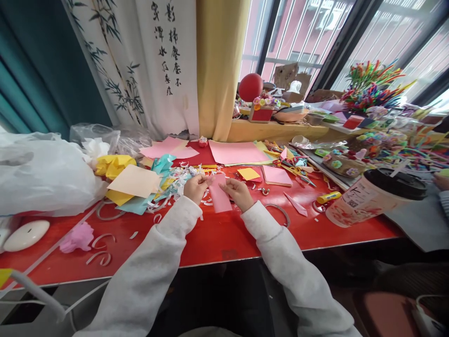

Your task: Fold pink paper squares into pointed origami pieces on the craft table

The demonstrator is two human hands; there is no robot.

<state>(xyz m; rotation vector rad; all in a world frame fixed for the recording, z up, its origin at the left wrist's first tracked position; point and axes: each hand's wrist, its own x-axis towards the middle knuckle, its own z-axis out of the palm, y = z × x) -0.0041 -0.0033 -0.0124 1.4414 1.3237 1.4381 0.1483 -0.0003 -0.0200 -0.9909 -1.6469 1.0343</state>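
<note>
A narrow pink sheet of paper (220,199) hangs between my two hands, above the red table (217,243). My left hand (196,188) pinches its upper left edge, and my right hand (239,193) pinches the upper right edge. Just behind lie white paper shreds (178,180), a yellow paper square (248,174) and a stack of pink squares (277,176). A folded pink paper piece (295,204) rests to the right of my right hand.
Crumpled coloured paper and a peach sheet (134,180) lie at left beside a white plastic bag (49,173). A lidded paper cup (375,196) stands at right, near a yellow glue stick (329,197). Scissors (305,177) lie farther back. Another person's hand (441,180) shows at the right edge.
</note>
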